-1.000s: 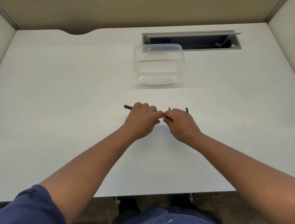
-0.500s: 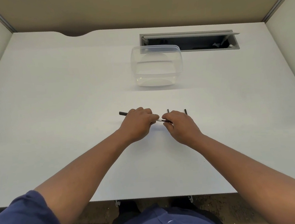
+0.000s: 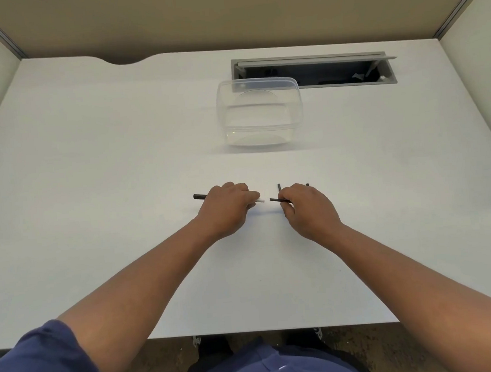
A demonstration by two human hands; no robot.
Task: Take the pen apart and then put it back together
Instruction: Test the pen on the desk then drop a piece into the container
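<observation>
A: What takes up most of the view?

B: A broad white desk top with a grey rectangular cable hatch set into its far side. Just in front of the hatch stands a clear plastic tub, well apart from the hands.

A: And the hands?

B: Both rest near the middle of the desk. The left hand is curled round a thin pen barrel: its black end sticks out to the left of the fist, and a white end pokes out on the right between the fingertips. The right hand pinches a thin black pen part whose tip points at that white end.

A: Do the two pieces touch?

B: No, a small gap separates them.

A: Anything smaller?

B: A short black piece shows just beyond the right hand; another dark bit peeks past the knuckles, too hidden to identify.
</observation>
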